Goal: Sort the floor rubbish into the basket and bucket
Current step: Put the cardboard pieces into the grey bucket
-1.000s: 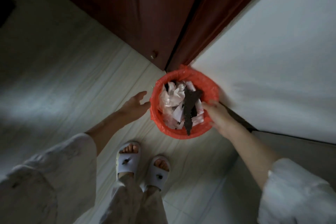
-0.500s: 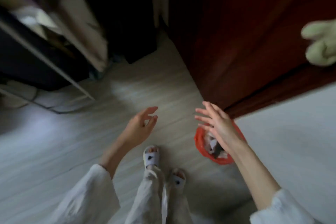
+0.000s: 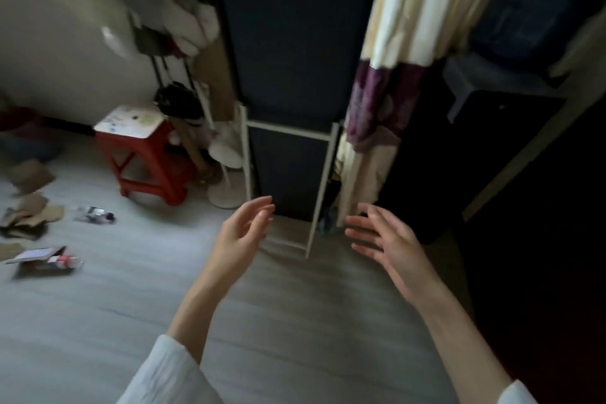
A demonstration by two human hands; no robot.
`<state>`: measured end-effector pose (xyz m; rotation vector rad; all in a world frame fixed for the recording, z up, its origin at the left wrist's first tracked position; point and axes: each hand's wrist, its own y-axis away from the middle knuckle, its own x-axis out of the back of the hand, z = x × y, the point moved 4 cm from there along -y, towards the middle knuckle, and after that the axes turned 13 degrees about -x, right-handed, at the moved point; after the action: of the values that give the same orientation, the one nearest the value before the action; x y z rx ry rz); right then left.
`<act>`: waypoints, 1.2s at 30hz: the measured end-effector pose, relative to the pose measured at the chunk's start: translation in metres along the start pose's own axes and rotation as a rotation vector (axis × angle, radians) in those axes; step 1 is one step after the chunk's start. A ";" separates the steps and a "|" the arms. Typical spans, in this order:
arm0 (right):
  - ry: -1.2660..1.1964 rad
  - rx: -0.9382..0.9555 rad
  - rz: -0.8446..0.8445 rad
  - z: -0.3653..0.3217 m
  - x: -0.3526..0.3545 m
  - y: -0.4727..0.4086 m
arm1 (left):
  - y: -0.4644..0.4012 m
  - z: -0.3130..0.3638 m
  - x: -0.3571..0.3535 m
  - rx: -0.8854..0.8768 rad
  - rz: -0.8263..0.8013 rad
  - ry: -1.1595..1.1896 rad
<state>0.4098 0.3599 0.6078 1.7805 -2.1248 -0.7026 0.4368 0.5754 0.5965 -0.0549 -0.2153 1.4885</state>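
dim room, grey floor (image 3: 295, 321), red stool (image 3: 147, 157)

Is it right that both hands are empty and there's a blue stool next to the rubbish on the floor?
Not quite. In the head view the stool is red, not blue. The rest is right: the left hand and right hand are open and empty, and the rubbish lies on the floor near the stool.

So the stool (image 3: 139, 154) sits on the floor (image 3: 295, 321) by the wall, and everything else goes off that. Cardboard scraps (image 3: 29, 213) lie to its left, a wrapper (image 3: 95, 214) just in front, and a flat box (image 3: 42, 260) further forward. The rack (image 3: 288, 174) stands right of it, with the curtain (image 3: 390, 75) hanging beyond.
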 end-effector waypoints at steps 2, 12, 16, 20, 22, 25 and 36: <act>0.009 0.005 -0.060 -0.015 -0.062 -0.020 | -0.021 -0.002 0.062 -0.012 0.084 -0.009; 0.203 0.141 -0.324 -0.109 -0.302 -0.106 | -0.114 0.012 0.294 -0.076 0.374 -0.061; 0.278 0.177 -0.432 -0.133 -0.396 -0.146 | -0.138 0.009 0.370 -0.078 0.476 -0.130; 0.322 0.210 -0.615 -0.160 -0.509 -0.180 | -0.163 0.014 0.457 -0.102 0.648 -0.210; 0.341 0.222 -0.693 -0.170 -0.558 -0.192 | -0.172 0.014 0.492 -0.097 0.710 -0.221; 0.382 0.210 -0.780 -0.177 -0.637 -0.205 | -0.180 0.008 0.551 -0.066 0.792 -0.246; 0.477 0.169 -0.873 -0.122 -0.922 -0.230 | -0.182 -0.060 0.812 -0.011 0.883 -0.270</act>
<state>0.8493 1.2082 0.6741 2.6423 -1.0799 -0.2066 0.6804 1.3710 0.6571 0.0521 -0.4550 2.3774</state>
